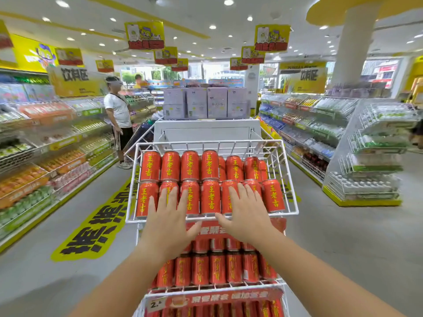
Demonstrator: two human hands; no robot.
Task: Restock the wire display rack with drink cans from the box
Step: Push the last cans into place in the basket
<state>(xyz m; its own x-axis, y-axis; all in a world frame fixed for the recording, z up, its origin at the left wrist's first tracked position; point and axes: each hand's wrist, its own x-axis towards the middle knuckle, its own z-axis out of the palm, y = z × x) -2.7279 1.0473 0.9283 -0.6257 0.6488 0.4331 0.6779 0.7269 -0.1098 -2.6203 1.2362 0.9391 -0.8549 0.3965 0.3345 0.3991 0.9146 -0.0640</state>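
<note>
Cans (210, 197) fill the wire rack (206, 142) at frame center. Left grip (169, 220) and right grip (246, 216) rest flat on them, both released.

Your left hand (169, 223) and right hand (246, 216) are covering the labels of the front-row cans (210, 196) under your fingers, so those characters are showing only beside your fingertips. Your palms and thumbs are hiding most of the red sign strip (209, 230) just below. The bottom tier (229, 311) is running off the lower edge, and its price tag (154, 304) is blurring past "2."
</note>
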